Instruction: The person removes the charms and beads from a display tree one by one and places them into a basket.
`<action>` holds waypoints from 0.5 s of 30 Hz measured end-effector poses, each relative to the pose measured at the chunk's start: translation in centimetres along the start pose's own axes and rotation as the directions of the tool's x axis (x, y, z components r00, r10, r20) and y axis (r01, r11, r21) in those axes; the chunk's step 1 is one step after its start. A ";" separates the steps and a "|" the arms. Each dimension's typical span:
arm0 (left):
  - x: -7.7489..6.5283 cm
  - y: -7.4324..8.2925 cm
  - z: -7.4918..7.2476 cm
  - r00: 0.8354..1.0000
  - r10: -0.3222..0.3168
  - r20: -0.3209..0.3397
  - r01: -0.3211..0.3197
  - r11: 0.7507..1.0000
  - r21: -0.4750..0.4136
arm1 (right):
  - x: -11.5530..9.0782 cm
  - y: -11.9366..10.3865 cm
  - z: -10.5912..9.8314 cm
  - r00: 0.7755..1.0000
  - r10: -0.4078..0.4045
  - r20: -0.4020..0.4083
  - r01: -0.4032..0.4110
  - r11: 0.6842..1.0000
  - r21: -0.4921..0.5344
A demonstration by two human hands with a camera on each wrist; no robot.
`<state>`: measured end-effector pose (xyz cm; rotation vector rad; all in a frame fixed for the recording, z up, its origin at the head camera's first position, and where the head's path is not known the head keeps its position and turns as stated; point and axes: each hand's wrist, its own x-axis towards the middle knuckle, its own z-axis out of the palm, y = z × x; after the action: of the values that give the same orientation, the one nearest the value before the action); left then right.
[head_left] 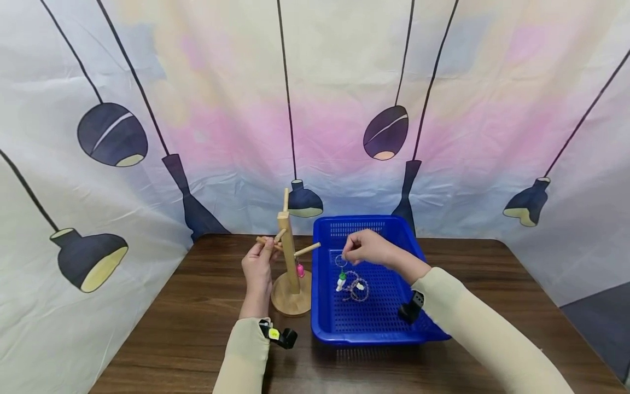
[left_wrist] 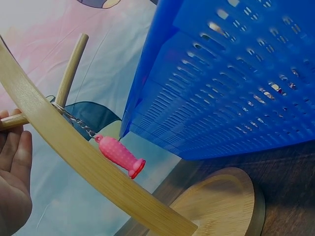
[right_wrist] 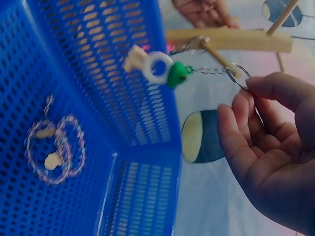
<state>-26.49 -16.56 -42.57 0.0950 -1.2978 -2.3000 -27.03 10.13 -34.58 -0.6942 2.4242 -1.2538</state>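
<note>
My left hand grips a left-side peg of a wooden peg stand, thumb and fingers around the peg. From a right-hand peg of the stand hangs a pink keychain on a metal chain. With thumb and fingertips, my right hand pinches the metal ring of another keychain, which has a green piece, a white ring and a pale figure. This keychain dangles over the blue basket, close to its left side. Inside the basket lie beaded bracelets with pale charms.
The stand's round base stands on the brown wooden table, just left of the basket. Behind the table hangs a cloth backdrop printed with lamps. A black wrist camera overlaps the basket's right side.
</note>
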 end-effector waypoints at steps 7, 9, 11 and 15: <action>-0.1 0.1 0.0 1.000 0.008 0.013 -0.008 1.000 0.005 | 1.1 1.8 0.0 0.995 0.041 0.089 -0.038 0.998 -0.041; -0.1 0.1 0.0 1.000 0.008 0.012 -0.008 1.000 0.007 | 1.4 2.3 0.2 0.994 0.050 0.098 -0.046 0.998 -0.043; -0.1 0.1 0.0 1.000 0.008 0.010 -0.008 1.000 0.020 | 1.7 2.8 0.4 0.993 0.056 0.108 -0.052 0.998 -0.039; 0.0 0.0 0.0 1.000 0.002 0.004 -0.002 1.000 0.029 | 2.3 3.5 0.8 0.990 0.070 0.122 -0.064 0.997 -0.047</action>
<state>-26.48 -16.55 -42.61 0.0994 -1.3324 -2.2816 -29.50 10.03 -38.07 -0.6756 2.3592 -1.1026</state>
